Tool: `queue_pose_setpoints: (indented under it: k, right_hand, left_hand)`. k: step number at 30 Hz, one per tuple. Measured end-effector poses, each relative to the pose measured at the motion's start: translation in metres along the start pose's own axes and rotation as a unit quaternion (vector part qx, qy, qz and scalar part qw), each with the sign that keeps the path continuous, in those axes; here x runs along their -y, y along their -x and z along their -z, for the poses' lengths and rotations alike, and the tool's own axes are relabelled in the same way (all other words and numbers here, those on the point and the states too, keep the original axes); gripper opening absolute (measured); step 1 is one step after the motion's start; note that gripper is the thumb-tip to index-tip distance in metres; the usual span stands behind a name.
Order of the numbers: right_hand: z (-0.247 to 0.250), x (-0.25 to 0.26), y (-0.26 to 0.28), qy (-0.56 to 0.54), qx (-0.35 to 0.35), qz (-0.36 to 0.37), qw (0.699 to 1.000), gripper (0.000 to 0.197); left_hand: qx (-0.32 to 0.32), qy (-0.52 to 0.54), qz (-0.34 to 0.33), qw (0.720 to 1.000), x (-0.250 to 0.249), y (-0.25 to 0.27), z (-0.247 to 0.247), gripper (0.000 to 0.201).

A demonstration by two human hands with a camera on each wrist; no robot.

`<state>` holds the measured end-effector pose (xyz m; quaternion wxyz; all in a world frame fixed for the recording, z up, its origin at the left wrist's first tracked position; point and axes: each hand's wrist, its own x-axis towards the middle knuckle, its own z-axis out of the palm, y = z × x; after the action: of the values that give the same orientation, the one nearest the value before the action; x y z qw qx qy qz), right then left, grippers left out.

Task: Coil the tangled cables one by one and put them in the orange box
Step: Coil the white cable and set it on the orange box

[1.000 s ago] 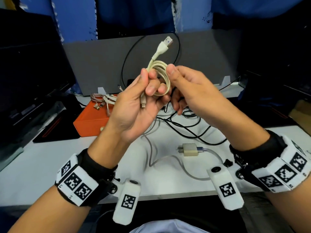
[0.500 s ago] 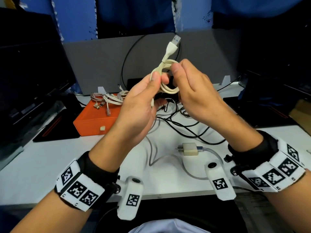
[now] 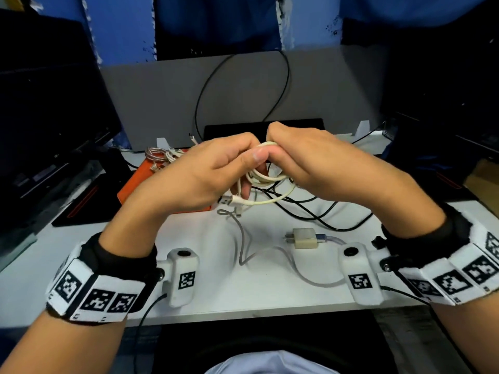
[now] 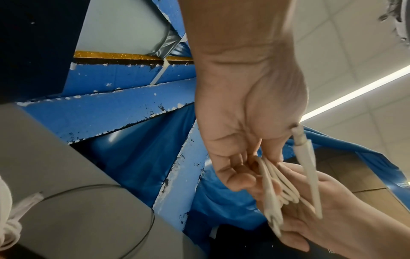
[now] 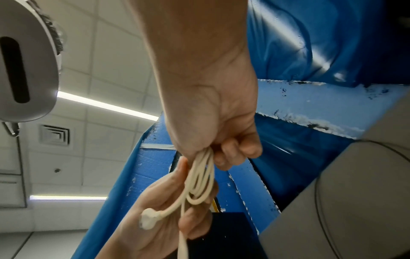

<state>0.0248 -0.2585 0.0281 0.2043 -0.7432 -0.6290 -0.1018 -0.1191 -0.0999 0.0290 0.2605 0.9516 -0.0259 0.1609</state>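
Observation:
A cream USB cable [image 3: 270,179] is wound into a small coil and held above the table between both hands. My left hand [image 3: 251,171] pinches the coil with the thumb on top. My right hand [image 3: 280,157] grips the same coil from the right, fingers curled over it. One loose end with its plug [image 3: 232,201] hangs below the left hand. The left wrist view has the loops [image 4: 279,184] between the fingers of the left hand [image 4: 244,166]. In the right wrist view the right hand [image 5: 213,154] clasps the bundle [image 5: 199,175]. The orange box [image 3: 140,182] lies at the left, partly hidden by my left hand.
Coiled cables [image 3: 162,156] lie on the orange box's far corner. Tangled black cables [image 3: 310,209] sprawl on the white table behind my hands. A grey cable [image 3: 243,238] with a beige adapter [image 3: 303,238] lies near the front. A grey partition [image 3: 243,90] stands behind.
Both hands have come down from chest height toward the table with the coil. The plug that pointed up now hangs below, and the right hand has closed further over the loops.

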Motion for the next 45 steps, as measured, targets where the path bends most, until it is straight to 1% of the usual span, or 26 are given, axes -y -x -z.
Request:
queue_pose_setpoints:
  k: [2, 3, 4, 6, 8, 9, 10, 11, 12, 13, 15, 18, 20, 22, 23, 25, 28, 30, 33, 35, 36, 38, 40, 42, 44, 45]
  right_hand:
    - [-0.003, -0.002, -0.003, -0.105, -0.030, 0.004, 0.994, 0.036]
    - [-0.005, -0.001, -0.004, -0.167, -0.048, 0.003, 0.985, 0.032]
    - [-0.007, 0.000, -0.006, -0.237, -0.067, -0.006, 0.969, 0.031]
    - [-0.015, 0.004, -0.009, -0.383, -0.104, -0.037, 0.917, 0.030]
    - [-0.026, 0.011, -0.013, -0.490, -0.141, -0.075, 0.857, 0.031]
    - [-0.031, 0.015, -0.014, -0.525, -0.158, -0.092, 0.831, 0.031]
    - [-0.035, 0.018, -0.015, -0.547, -0.172, -0.106, 0.812, 0.032]
    - [-0.038, 0.019, -0.016, -0.554, -0.186, -0.117, 0.803, 0.033]
    - [-0.039, 0.020, -0.016, -0.545, -0.202, -0.122, 0.804, 0.034]
    - [-0.040, 0.019, -0.016, -0.526, -0.222, -0.118, 0.812, 0.035]
    - [-0.038, 0.017, -0.014, -0.481, -0.255, -0.092, 0.834, 0.035]
    - [-0.032, 0.015, -0.012, -0.447, -0.260, -0.062, 0.854, 0.036]
    - [-0.030, 0.016, -0.011, -0.422, -0.265, -0.047, 0.866, 0.031]
    - [-0.030, 0.018, -0.010, -0.349, -0.279, -0.040, 0.894, 0.026]
    - [-0.031, 0.019, -0.010, -0.315, -0.278, -0.041, 0.906, 0.027]
    - [-0.034, 0.021, -0.009, -0.302, -0.259, -0.053, 0.916, 0.030]
    - [-0.033, 0.019, -0.007, -0.285, -0.240, -0.071, 0.925, 0.034]
    - [-0.029, 0.013, -0.009, -0.231, -0.239, -0.084, 0.939, 0.033]
    - [-0.020, 0.001, -0.012, -0.164, -0.227, -0.088, 0.956, 0.034]
    - [-0.015, -0.003, -0.012, -0.141, -0.214, -0.085, 0.963, 0.036]
    - [-0.013, -0.004, -0.011, -0.129, -0.206, -0.084, 0.966, 0.036]
    - [-0.011, -0.004, -0.011, -0.103, -0.186, -0.081, 0.974, 0.037]
    - [-0.010, -0.003, -0.009, -0.074, -0.167, -0.082, 0.980, 0.035]
    - [-0.010, 0.000, -0.008, -0.040, -0.159, -0.083, 0.983, 0.033]
    - [-0.013, 0.003, -0.007, -0.018, -0.164, -0.083, 0.983, 0.031]
    - [-0.015, 0.004, -0.007, -0.021, -0.170, -0.081, 0.982, 0.030]
  left_hand:
    - [-0.026, -0.035, -0.003, 0.999, -0.005, 0.001, 0.002, 0.034]
    - [-0.044, -0.042, -0.007, 0.998, -0.007, 0.001, 0.002, 0.033]
    - [-0.064, -0.047, -0.012, 0.997, -0.008, 0.001, 0.002, 0.033]
    - [-0.119, -0.056, -0.021, 0.991, -0.006, -0.003, -0.002, 0.031]
    - [-0.185, -0.040, -0.002, 0.982, 0.000, -0.010, -0.011, 0.031]
    - [-0.215, -0.012, 0.013, 0.976, 0.002, -0.013, -0.017, 0.032]
    - [-0.239, 0.021, 0.024, 0.971, 0.004, -0.016, -0.022, 0.032]
    - [-0.253, 0.052, 0.028, 0.966, 0.003, -0.018, -0.028, 0.032]
    - [-0.259, 0.072, 0.029, 0.963, 0.002, -0.019, -0.032, 0.032]
    - [-0.257, 0.072, 0.030, 0.963, -0.001, -0.019, -0.034, 0.031]
    - [-0.239, 0.032, 0.034, 0.970, -0.005, -0.016, -0.032, 0.030]
    - [-0.199, 0.007, 0.034, 0.979, -0.007, -0.012, -0.025, 0.028]
    - [-0.206, 0.023, 0.021, 0.978, -0.007, -0.012, -0.024, 0.026]
    - [-0.225, 0.061, 0.008, 0.972, -0.008, -0.013, -0.026, 0.024]
    - [-0.229, 0.083, 0.006, 0.970, -0.010, -0.013, -0.028, 0.024]
    - [-0.224, 0.117, 0.006, 0.968, -0.011, -0.013, -0.031, 0.025]
    - [-0.184, 0.153, 0.012, 0.971, -0.010, -0.014, -0.035, 0.029]
    - [-0.145, 0.174, 0.015, 0.974, -0.008, -0.016, -0.032, 0.028]
    - [-0.071, 0.214, 0.039, 0.974, 0.000, -0.014, -0.015, 0.028]
    - [-0.033, 0.217, 0.048, 0.974, 0.004, -0.009, -0.002, 0.024]
    - [-0.031, 0.208, 0.053, 0.976, 0.006, -0.006, 0.004, 0.019]
    - [-0.064, 0.199, 0.060, 0.976, 0.007, -0.003, 0.012, 0.012]
    - [-0.114, 0.226, 0.056, 0.966, 0.008, -0.003, 0.016, 0.009]
    - [-0.159, 0.301, 0.041, 0.939, 0.006, -0.004, 0.016, 0.009]
    - [-0.186, 0.387, 0.020, 0.903, 0.001, -0.007, 0.008, 0.012]
    - [-0.195, 0.409, 0.010, 0.892, -0.002, -0.009, 0.004, 0.011]
